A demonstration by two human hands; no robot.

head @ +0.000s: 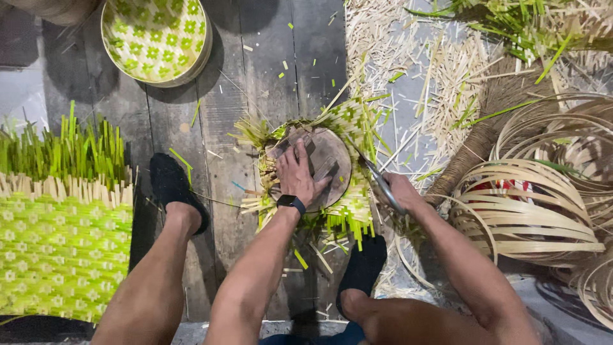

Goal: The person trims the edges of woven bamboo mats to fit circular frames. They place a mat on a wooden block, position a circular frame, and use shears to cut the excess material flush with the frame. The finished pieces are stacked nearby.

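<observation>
Woven mat flat on floor, far left. Left hand spread open, pressing round form onto weave. Right hand closed on scissors at weave's right edge. Trimming partly done: long strip ends left around rim.

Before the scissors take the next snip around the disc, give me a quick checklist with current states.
1. Left hand pressing the round wooden disc flat on the woven mat: ok.
2. Right hand has a grip on the scissors: ok.
3. Blades at the mat edge just right of the disc: ok; open or shut, cannot tell.
4. Left fingers away from the blades: ok, they lie on the disc top.
5. Feet in black socks away from the blades: ok.
6. Floor free of offcuts: not ok, green and pale strips are scattered about.
</observation>
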